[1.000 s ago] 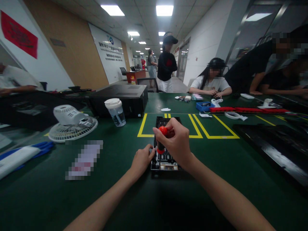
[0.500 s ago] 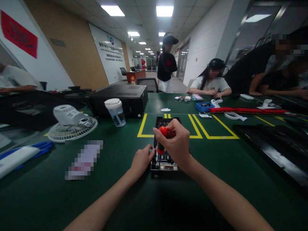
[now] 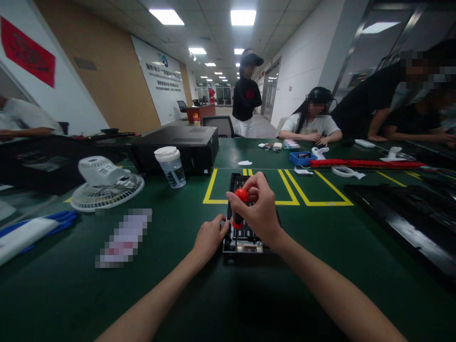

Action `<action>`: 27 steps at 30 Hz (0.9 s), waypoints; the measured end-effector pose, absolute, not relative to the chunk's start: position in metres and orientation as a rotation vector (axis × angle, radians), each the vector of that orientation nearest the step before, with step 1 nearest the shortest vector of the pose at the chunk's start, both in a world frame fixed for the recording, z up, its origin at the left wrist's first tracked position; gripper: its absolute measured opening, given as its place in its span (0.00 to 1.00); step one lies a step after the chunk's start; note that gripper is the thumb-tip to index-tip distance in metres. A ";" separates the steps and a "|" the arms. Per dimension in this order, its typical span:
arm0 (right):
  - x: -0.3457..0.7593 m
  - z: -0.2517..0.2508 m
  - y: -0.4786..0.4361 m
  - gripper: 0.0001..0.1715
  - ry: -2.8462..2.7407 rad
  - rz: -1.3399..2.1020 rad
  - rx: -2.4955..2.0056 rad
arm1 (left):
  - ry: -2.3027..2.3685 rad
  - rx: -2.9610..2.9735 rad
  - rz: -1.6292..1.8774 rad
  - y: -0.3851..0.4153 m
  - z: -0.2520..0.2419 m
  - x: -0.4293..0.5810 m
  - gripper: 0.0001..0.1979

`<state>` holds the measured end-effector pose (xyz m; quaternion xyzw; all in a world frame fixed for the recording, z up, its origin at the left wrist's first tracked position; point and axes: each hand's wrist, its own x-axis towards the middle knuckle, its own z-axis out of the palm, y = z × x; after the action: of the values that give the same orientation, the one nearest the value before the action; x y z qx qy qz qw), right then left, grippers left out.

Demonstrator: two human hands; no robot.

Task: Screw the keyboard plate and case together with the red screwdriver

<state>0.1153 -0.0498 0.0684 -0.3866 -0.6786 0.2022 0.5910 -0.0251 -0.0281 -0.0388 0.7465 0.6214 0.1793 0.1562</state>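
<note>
My right hand (image 3: 261, 211) is closed around the upper handle of a screwdriver (image 3: 238, 219) with a red top and a black-and-red grip. It stands nearly upright, with its thin shaft going down to the near left part of a black device housing (image 3: 230, 247). Inside the housing are pale outlined cells and a light strip at the near end. My left hand (image 3: 209, 237) grips the housing's left side, fingers curled at the edge. The screwdriver's tip is too small to make out, and my right hand hides the housing's right part.
To the left stand a white fan (image 3: 107, 183), a lidded cup (image 3: 173, 168) and a large black case (image 3: 174, 137). Blue-and-white gloves (image 3: 39, 230) lie at the far left. Black panels (image 3: 402, 228) lie on the right. Yellow tape (image 3: 302, 185) marks the green table. Several people are around.
My right hand has turned slightly about the screwdriver handle, its knuckles shifting a little to the left. My left hand and the housing stay in place.
</note>
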 end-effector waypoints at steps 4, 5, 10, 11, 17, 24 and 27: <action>0.116 0.068 -0.047 0.13 -1.597 0.616 -0.795 | 1.778 2.145 0.523 -0.028 -0.040 -0.025 0.14; 0.117 0.069 -0.047 0.12 -1.608 0.653 -0.773 | 1.780 2.147 0.523 -0.028 -0.041 -0.025 0.14; 0.120 0.068 -0.039 0.11 -1.631 1.028 -0.638 | 1.801 2.160 0.527 -0.028 -0.041 -0.025 0.13; 0.121 0.068 -0.037 0.11 -1.618 1.115 -0.591 | 1.797 2.161 0.531 -0.029 -0.041 -0.025 0.13; 0.124 0.066 -0.030 0.12 -1.534 1.474 -0.372 | 1.828 2.129 0.495 -0.028 -0.039 -0.024 0.15; 0.126 0.059 -0.026 0.13 -1.541 1.517 -0.259 | 1.822 2.164 0.500 -0.026 -0.043 -0.025 0.15; 0.126 0.060 -0.026 0.15 -1.545 1.547 -0.268 | 1.814 2.192 0.507 -0.027 -0.042 -0.025 0.15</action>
<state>0.1258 -0.0260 0.0595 -0.1085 -0.6256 0.6262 0.4525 -0.0251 -0.0273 -0.0422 0.7525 0.6227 0.1741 0.1252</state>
